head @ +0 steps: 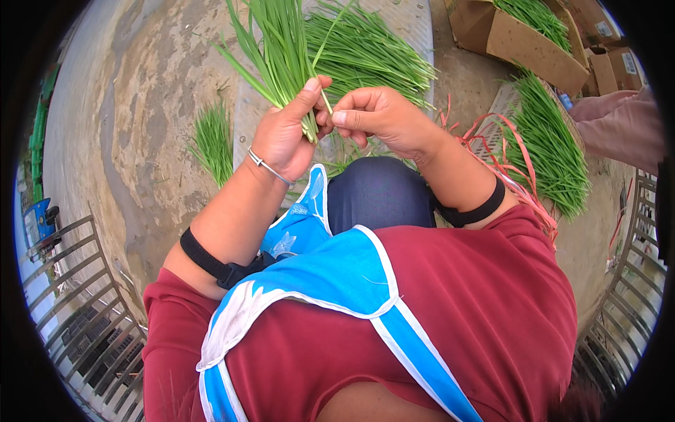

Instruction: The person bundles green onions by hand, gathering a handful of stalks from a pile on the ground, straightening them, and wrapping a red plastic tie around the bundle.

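My left hand (290, 129) grips a bunch of green garlic chives (279, 58) near its pale cut ends, the leaves fanning away from me. Between the thumb and fingers of my right hand (382, 116) is the lower end of a single chive stalk (326, 102), which stands a little apart from the bunch. Just beyond my hands, a large pile of chives (364, 53) lies on a metal plate (416, 21). A smaller heap of chives (212, 137) rests on the concrete left of my left wrist.
Pink plastic ties (519, 137) hang beside my right arm. Further right, chives (551, 147) lie on a perforated crate (501, 105). A cardboard box (527, 47) holds more chives, near another person's sleeved limb (617, 124). Metal railings (79, 274) stand at both sides.
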A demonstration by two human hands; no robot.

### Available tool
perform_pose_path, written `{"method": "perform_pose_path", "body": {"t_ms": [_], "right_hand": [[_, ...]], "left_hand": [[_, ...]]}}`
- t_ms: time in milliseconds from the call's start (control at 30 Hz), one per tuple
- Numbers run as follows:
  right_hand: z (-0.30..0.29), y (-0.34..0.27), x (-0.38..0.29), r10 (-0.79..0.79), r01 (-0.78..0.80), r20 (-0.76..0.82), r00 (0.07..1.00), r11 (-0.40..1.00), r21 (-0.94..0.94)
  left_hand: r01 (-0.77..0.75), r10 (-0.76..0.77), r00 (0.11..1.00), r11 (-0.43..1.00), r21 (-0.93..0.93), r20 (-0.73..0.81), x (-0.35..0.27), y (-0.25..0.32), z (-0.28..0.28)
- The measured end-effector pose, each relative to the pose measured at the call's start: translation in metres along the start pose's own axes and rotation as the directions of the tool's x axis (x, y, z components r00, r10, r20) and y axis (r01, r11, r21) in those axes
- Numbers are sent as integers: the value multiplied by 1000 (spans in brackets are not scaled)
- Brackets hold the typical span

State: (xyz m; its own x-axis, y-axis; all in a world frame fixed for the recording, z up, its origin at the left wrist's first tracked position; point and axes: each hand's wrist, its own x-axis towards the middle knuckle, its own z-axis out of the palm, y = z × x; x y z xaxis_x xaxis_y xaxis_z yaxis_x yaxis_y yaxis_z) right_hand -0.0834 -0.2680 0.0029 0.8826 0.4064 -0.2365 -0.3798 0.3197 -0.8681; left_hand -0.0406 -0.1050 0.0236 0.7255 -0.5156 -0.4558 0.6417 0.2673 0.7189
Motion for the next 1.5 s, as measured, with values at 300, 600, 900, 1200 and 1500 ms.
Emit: {"method": "perform_pose_path", "body": {"t_ms": [300,600,900,1200,1500], "right_hand": [[4,2,0,-109,77,-151,982,976,-204],[-3,5,-1,3,1,-106,994,999,36],[-8,9,-2,93,-81,-43,995,973,218],[-10,9,-5,103,-89,-49,994,970,226],[-14,11,-1,10,-19,-120,993,998,-66]], "left_hand": [[26,-22,999,996,88,-48,-3,0,-2],[19,-16,1000,995,100,-26,-2,-4,-1],[31,-31,1000,995,93,-5,-2,-6,0],[45,-44,999,996,72,-15,-3,-3,2],[23,-20,999,997,74,-41,-3,-1,0]]}}
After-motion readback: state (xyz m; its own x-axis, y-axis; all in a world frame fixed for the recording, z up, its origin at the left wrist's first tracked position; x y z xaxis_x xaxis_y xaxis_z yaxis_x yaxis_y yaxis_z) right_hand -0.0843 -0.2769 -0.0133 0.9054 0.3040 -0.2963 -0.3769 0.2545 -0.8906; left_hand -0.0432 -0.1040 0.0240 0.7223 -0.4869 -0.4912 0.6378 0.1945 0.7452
